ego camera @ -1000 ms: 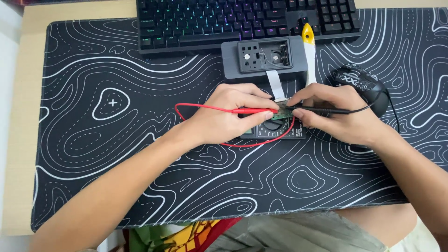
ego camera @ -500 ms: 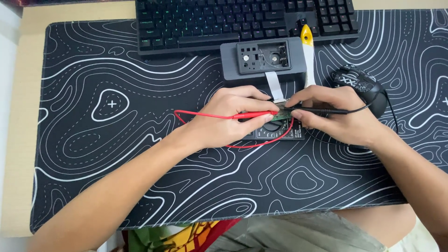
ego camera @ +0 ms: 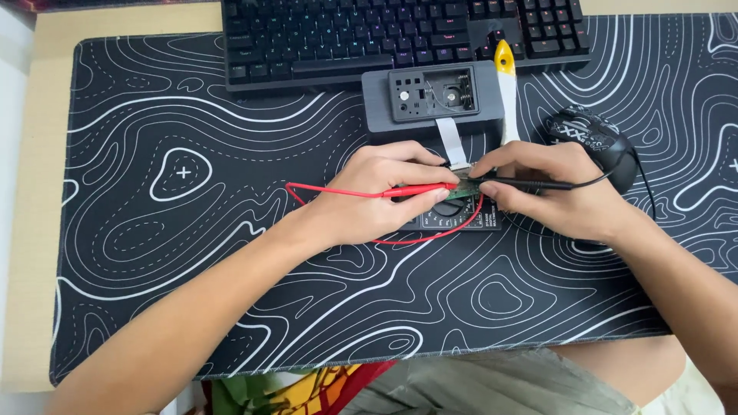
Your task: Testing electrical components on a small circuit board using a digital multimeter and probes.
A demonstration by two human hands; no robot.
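My left hand [ego camera: 380,196] grips a red test probe [ego camera: 415,190] whose tip points right. A black test probe [ego camera: 530,184] is pinched in my right hand [ego camera: 565,188], its tip pointing left. Both tips meet on a small green circuit board [ego camera: 464,187] between the hands. Under the hands lies a black multimeter [ego camera: 461,219] with a round dial, partly hidden. A red lead [ego camera: 400,241] loops out beneath my left hand. A white ribbon cable [ego camera: 453,143] runs from the board up to a grey device case [ego camera: 430,100].
A black keyboard [ego camera: 384,38] lies at the far edge of the patterned black desk mat [ego camera: 192,230]. A yellow-and-white tool [ego camera: 506,88] rests beside the grey case. A black computer mouse [ego camera: 592,142] sits at the right, behind my right hand.
Both hands keep the probes on the board; they have hardly moved.
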